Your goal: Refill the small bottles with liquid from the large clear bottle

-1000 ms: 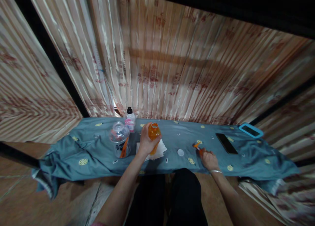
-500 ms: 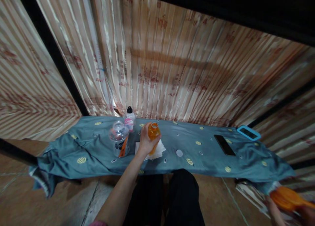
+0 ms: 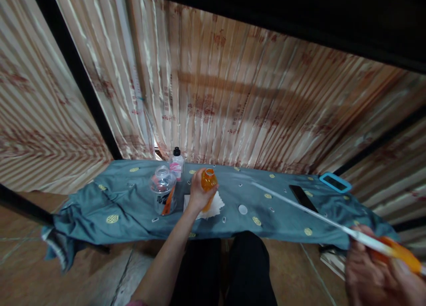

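Note:
My left hand (image 3: 199,196) is closed around a clear orange bottle (image 3: 209,180). The bottle's mouth is uncapped and it stands upright, slightly tilted, over a white cloth or paper (image 3: 218,206) on the table. At the lower right my right hand (image 3: 389,275), smeared by motion, grips an orange piece (image 3: 411,259) with a white collar. From it a long thin white tube (image 3: 309,212) reaches out over the table. Blur hides how the fingers lie; a second hand may overlap there. Left of the bottle are a clear plastic tub (image 3: 163,188) and a black-capped bottle (image 3: 176,164) with a pink label.
A blue-green cloth (image 3: 133,228) with pineapple prints covers the narrow table. On it lie a small white disc (image 3: 242,209), a dark phone (image 3: 301,196) and a blue-framed device (image 3: 335,182). A pleated curtain (image 3: 216,84) hangs behind, with black poles at both sides.
The orange piece at the lower right has turned, and its white tube now points left across the table. My left hand still holds the orange bottle; the whole view has shifted slightly.

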Demonstrator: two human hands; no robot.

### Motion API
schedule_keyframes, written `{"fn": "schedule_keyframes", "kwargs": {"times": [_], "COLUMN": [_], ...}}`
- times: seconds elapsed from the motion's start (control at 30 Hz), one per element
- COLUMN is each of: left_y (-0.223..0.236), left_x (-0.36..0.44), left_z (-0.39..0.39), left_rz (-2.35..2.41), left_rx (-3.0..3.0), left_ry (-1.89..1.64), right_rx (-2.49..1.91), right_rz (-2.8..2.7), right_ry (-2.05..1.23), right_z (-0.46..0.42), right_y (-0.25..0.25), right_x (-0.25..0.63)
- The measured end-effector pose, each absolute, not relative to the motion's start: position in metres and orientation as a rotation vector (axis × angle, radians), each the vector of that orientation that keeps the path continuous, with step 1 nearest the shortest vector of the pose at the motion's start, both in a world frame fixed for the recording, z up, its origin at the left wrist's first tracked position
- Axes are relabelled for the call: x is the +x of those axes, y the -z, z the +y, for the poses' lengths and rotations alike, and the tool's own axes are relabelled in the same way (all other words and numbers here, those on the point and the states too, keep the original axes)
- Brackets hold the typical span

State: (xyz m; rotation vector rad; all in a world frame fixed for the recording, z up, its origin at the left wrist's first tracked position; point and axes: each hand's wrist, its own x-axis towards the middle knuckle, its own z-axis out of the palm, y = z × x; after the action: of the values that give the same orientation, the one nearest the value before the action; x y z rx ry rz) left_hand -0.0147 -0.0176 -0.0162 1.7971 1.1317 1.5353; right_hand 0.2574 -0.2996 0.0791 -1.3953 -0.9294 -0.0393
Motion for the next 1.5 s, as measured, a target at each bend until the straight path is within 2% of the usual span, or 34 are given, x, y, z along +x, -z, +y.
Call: {"fn": "schedule_keyframes", "kwargs": {"times": [0.03,0.1,0.2,0.37,0.77,0.97,1.17,1.5], "left_y": [0.017,0.019,0.021,0.024,0.025,0.022,0.017,0.011], "left_x": [-0.015,-0.014,-0.013,-0.010,-0.005,-0.004,-0.006,-0.006], "left_z": [-0.018,-0.017,-0.017,-0.017,-0.015,-0.017,-0.020,-0.022], "left_rz": [1.126,1.113,1.105,1.118,1.157,1.173,1.138,1.123], "left_rx": [1.798,1.800,1.800,1.799,1.819,1.826,1.860,1.854], "left_ry": [-1.538,-1.545,-1.556,-1.579,-1.596,-1.595,-1.560,-1.552], "right_rx": [-1.254,-1.057,-0.974,-0.930,-0.977,-1.022,-1.121,-1.160], "right_rz": [-0.652,-0.496,-0.589,-0.744,-1.207,-1.577,-1.785,-1.882], "right_ry": [-0.175,-0.255,-0.338,-0.412,-0.422,-0.642,-0.731,-0.720], "right_z": [-0.283,-0.250,-0.210,-0.172,-0.103,-0.045,-0.030,-0.026], "right_y": [-0.089,-0.109,-0.130,-0.132,-0.168,-0.128,-0.079,-0.068], "right_x": [0.238,0.203,0.175,0.167,0.156,0.133,0.132,0.138]}}
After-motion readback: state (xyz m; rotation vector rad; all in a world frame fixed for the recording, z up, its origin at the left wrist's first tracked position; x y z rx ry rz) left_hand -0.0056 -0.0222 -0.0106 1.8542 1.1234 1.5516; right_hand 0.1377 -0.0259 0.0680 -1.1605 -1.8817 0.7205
